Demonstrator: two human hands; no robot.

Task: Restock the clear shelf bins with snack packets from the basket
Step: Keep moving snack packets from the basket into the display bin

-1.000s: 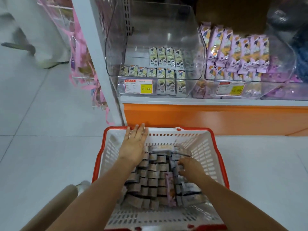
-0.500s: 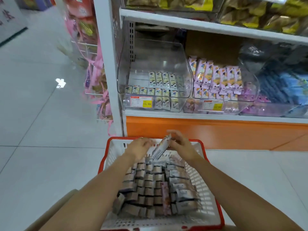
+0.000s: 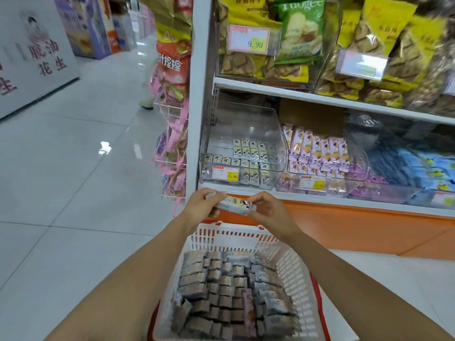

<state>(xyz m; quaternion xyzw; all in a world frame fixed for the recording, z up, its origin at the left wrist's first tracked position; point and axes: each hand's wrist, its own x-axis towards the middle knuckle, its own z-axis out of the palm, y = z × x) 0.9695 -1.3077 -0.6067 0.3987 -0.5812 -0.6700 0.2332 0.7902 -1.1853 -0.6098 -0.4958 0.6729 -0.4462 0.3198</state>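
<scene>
1. Since a second ago I see both hands have come up out of the basket [image 3: 290, 264]; the view has tilted up too, so an upper shelf of yellow and green bags [image 3: 299, 28] now shows.
2. My left hand [image 3: 200, 207] and right hand [image 3: 269, 212] each pinch one end of a single snack packet [image 3: 235, 205], fingers curled narrow around it.
3. The packet lies roughly level, above the basket's far rim and in front of the orange shelf base [image 3: 369, 227].
4. Just above it sits the left clear bin [image 3: 246, 134], partly filled with pale packets, a yellow price tag [image 3: 225, 173] on its front.
5. The basket below holds packed rows of packets [image 3: 221, 291].
</scene>
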